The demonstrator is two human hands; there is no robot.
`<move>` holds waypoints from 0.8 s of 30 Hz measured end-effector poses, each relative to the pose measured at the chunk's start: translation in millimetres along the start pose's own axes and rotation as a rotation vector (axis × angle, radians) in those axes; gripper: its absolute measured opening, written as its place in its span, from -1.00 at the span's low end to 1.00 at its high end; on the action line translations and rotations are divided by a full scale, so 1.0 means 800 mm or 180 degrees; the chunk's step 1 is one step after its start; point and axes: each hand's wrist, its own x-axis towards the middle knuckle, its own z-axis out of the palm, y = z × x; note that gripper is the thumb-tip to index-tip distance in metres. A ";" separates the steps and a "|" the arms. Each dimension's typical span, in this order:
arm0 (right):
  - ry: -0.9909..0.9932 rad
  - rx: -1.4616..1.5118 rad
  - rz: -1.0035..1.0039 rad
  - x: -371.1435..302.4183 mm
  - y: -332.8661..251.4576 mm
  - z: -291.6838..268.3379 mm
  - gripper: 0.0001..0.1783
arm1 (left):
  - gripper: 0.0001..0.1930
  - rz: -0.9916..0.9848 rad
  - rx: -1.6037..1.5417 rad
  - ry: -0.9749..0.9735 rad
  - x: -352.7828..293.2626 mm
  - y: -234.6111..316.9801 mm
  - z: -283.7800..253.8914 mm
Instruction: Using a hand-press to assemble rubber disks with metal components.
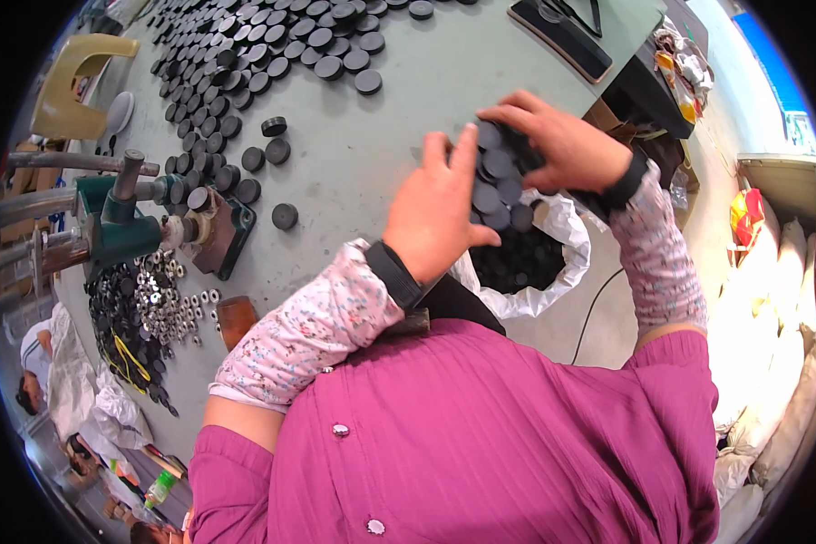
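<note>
My left hand (433, 216) and my right hand (567, 150) cup a cluster of black round caps (497, 172) from both sides, over the near edge of the table. The left hand's fingers lie along the left side of the caps, with the thumb stretched out below. My right hand curls over their right side; its fingertips are partly hidden. Just beneath the hands hangs a white sack (576, 249), its mouth spread and many black caps inside. The lowest held caps overlap the sack's opening in view.
A large heap of black caps (286, 36) covers the far left of the green table (354, 136). A green hand press (118, 222) stands at left, with small metal parts (159, 299) below it. A phone (567, 41) lies far right. Full sacks (789, 363) line the right side.
</note>
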 end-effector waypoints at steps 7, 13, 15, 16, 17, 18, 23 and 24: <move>-0.0302 0.0985 0.0976 -0.114 -0.021 0.004 -0.12 | 0.08 0.0590 -0.1278 -0.0977 -0.040 0.026 0.007; 0.0439 0.0450 0.0654 -0.099 0.023 0.002 -0.46 | -0.19 -0.0359 0.1329 0.0364 -0.083 -0.077 -0.123; 0.0467 0.0311 0.0417 -0.060 0.027 -0.005 -0.52 | -0.28 -0.0529 0.1542 0.0223 -0.115 -0.136 -0.143; 0.0445 0.0277 0.0256 -0.032 0.026 -0.013 -0.50 | -0.31 -0.0503 0.1541 0.0245 -0.123 -0.150 -0.147; 0.0516 0.0105 0.0118 -0.007 0.034 -0.018 -0.48 | -0.35 -0.0699 0.1092 0.0263 -0.128 -0.159 -0.142; 0.0595 -0.0078 -0.0022 0.023 0.044 -0.022 -0.46 | -0.39 -0.0872 0.0634 0.0301 -0.118 -0.157 -0.136; 0.1035 -0.1356 0.0999 0.184 0.096 -0.060 -0.06 | -0.42 -0.0229 0.0506 0.1429 -0.051 -0.159 -0.119; 0.0909 -0.1451 0.1491 0.212 0.095 -0.072 0.00 | -0.39 0.0001 0.1221 0.1986 -0.036 -0.173 -0.121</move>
